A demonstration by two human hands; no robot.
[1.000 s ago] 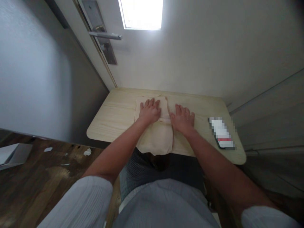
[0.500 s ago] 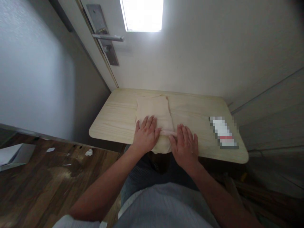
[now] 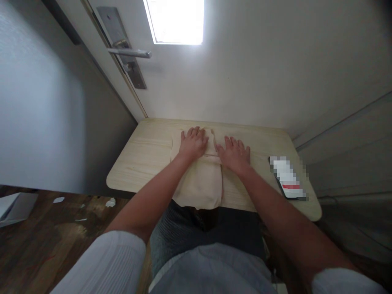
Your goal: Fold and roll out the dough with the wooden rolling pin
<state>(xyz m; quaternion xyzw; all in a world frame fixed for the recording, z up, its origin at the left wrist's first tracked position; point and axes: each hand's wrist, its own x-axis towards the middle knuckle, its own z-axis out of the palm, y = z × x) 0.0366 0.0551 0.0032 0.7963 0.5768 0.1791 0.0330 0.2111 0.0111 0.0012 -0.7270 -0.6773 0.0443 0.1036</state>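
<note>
A folded cream cloth (image 3: pixel 200 183) lies lengthwise on a small pale wooden table (image 3: pixel 143 159), its near end hanging a little over the front edge. My left hand (image 3: pixel 193 142) lies flat on the cloth's far end, fingers stretched out. My right hand (image 3: pixel 235 154) rests flat beside it, at the cloth's right edge and partly on the bare table, fingers apart. Neither hand grips anything.
A phone (image 3: pixel 288 179) with a blurred screen lies on the table's right end. A door with a metal lever handle (image 3: pixel 130 53) stands at the back left. Paper scraps (image 3: pixel 110 202) lie on the dark wooden floor to the left.
Both hands have slid from the near part of the cloth away from me to its far end, staying flat. The cloth's near end now hangs further over the table edge.
</note>
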